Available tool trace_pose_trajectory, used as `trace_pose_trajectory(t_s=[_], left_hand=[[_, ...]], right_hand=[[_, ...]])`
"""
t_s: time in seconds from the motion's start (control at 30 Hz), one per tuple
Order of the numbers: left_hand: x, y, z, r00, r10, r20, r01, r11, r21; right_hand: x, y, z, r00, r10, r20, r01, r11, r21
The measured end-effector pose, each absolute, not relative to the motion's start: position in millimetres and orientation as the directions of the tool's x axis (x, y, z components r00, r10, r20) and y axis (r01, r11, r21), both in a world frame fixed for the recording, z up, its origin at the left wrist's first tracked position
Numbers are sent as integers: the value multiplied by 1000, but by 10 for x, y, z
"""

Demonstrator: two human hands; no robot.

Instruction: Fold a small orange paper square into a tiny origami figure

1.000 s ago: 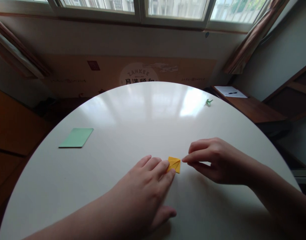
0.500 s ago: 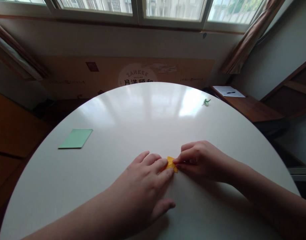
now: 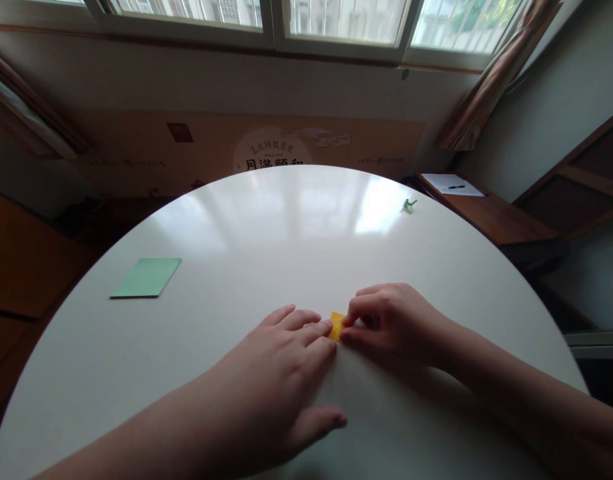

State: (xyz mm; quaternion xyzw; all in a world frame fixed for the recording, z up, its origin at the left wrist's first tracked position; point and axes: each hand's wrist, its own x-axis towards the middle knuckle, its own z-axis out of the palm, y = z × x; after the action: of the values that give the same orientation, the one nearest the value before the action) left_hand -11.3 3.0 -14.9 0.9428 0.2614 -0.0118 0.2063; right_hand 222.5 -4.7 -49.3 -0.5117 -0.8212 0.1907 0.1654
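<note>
A small folded piece of yellow paper (image 3: pixel 337 325) lies on the white round table (image 3: pixel 226 273), mostly covered by fingers. My left hand (image 3: pixel 289 363) lies flat from the left, its fingertips pressing on the paper's left part and its thumb spread away towards me. From the right, my right hand (image 3: pixel 393 320) has thumb and forefinger bent together at the paper's right edge, pinching it. How far the paper reaches under the left fingers is hidden.
A stack of light green square paper (image 3: pixel 146 277) lies at the left of the table. Near the far right edge stands a small green folded shape (image 3: pixel 409 205). Beyond it, a brown side table (image 3: pixel 516 223) holds a white sheet (image 3: pixel 443 183) with a dark pen (image 3: pixel 457 187).
My right thumb and forefinger have shifted on the yellow paper's right side, and a pointed lower right part no longer shows. The whole view has slid slightly.
</note>
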Motion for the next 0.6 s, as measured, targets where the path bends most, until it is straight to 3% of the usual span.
trace_pose_trajectory(t_s=[0.43,0.6], left_hand=[[-119,128,-152,904,427,23,386,-839,384],[-88,151,-135,908,418,-6,383,-826,413]], right_hand=[[2286,9,-505,-297,952,-71,715,173,-677],[2377,51,-518,-274,960,-62,597,119,-794]])
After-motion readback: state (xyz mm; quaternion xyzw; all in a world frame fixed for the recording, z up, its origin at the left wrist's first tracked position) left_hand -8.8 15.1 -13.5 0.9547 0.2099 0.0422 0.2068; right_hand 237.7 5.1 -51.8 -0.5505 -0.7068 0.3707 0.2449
